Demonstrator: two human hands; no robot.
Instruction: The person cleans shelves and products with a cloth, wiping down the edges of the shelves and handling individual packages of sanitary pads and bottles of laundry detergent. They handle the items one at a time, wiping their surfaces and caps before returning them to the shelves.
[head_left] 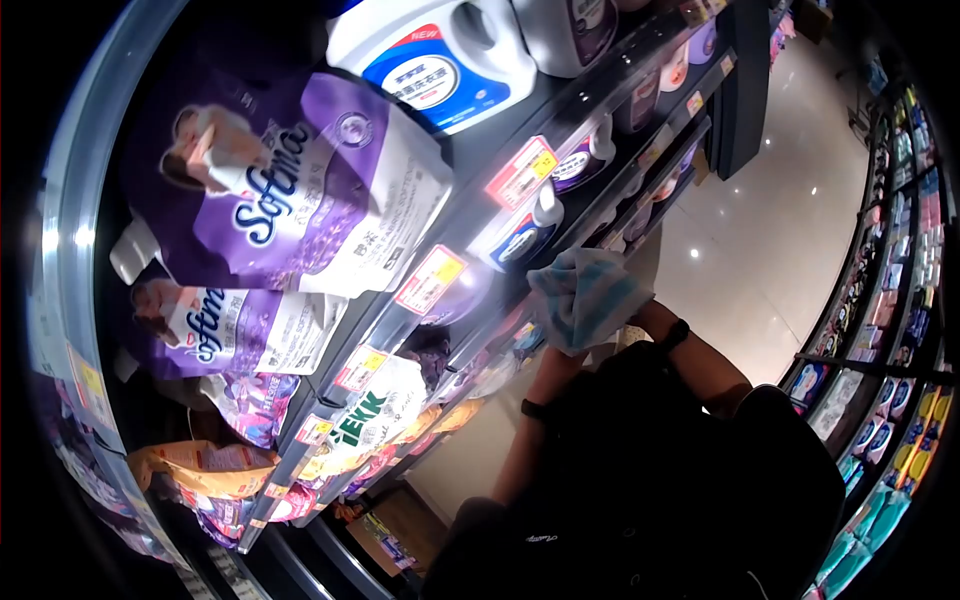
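The hands hold the cloth, which looks light and limp (hardly fragile), best gripped by bunched folds.

So the shelf unit has a purple Softma pouch up top, plus a white jug with a blue label sitting right near it.

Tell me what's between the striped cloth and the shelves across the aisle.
In the head view, shiny floor lies between the cloth and those shelves.
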